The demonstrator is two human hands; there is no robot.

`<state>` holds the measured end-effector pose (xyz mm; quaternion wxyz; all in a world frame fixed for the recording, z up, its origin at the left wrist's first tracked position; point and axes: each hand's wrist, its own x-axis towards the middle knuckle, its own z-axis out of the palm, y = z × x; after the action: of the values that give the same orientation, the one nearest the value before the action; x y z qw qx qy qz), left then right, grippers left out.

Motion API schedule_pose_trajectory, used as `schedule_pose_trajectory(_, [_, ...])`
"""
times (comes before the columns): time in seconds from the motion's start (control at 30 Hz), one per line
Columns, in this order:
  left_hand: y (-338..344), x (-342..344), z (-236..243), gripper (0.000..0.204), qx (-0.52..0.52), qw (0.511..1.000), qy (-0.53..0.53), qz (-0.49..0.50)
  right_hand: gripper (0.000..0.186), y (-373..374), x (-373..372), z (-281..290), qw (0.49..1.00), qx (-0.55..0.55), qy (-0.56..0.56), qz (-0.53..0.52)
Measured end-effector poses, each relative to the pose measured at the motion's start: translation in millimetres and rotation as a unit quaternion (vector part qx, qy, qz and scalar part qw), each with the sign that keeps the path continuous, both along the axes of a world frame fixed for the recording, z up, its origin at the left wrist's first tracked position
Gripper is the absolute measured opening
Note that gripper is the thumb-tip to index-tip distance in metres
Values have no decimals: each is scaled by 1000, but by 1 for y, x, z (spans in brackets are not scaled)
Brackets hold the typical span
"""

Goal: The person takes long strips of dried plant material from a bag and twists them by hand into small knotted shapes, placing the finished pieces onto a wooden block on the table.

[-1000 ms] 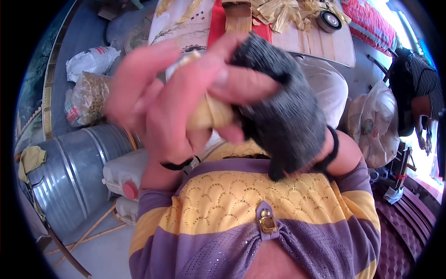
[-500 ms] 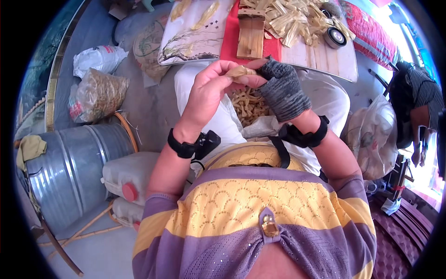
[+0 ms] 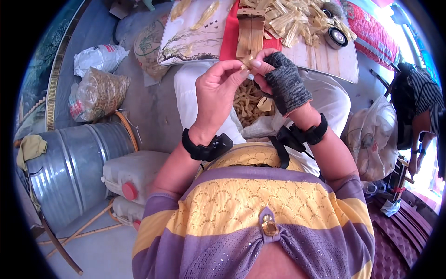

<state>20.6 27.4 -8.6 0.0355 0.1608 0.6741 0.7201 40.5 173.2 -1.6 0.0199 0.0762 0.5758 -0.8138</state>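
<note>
My left hand [image 3: 217, 88] and my right hand [image 3: 275, 74] meet above my lap, just before the table's near edge. Between their pinched fingertips is a small, folded pale yellow dried strip [image 3: 247, 62]. A grey knitted fingerless glove [image 3: 289, 86] covers my right hand; the left is bare. Below them, between my knees, an open white bag [image 3: 262, 125] holds many small knotted strips [image 3: 248, 104], partly hidden by my hands. Directly beyond my fingers a wooden block [image 3: 251, 37] lies on red cloth [image 3: 273, 45].
A heap of loose strips [image 3: 290, 21] covers the table's far right, beside a round black-rimmed object [image 3: 336, 37]. Filled sacks [image 3: 100, 90], a metal drum [image 3: 79, 172] and plastic jugs [image 3: 127, 174] stand at left. Another person [image 3: 420, 100] is at far right, beyond a plastic bag [image 3: 373, 139].
The strip, stretched out between my fingers before, is now bunched smaller. My left hand has moved right and my right fingers have turned upward, uncovering more of the knotted strips below.
</note>
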Motion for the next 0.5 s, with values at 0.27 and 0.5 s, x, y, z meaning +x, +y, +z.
schedule_pose_trajectory(0.27, [-20, -17, -1, 15, 37, 998, -45, -19, 24, 24, -2, -22, 981, -186, -50, -3])
schedule_pose_trajectory(0.5, [-10, -13, 19, 44, -342, 864, 369, -12, 23, 4, 4, -10, 993, 120, -1, 17])
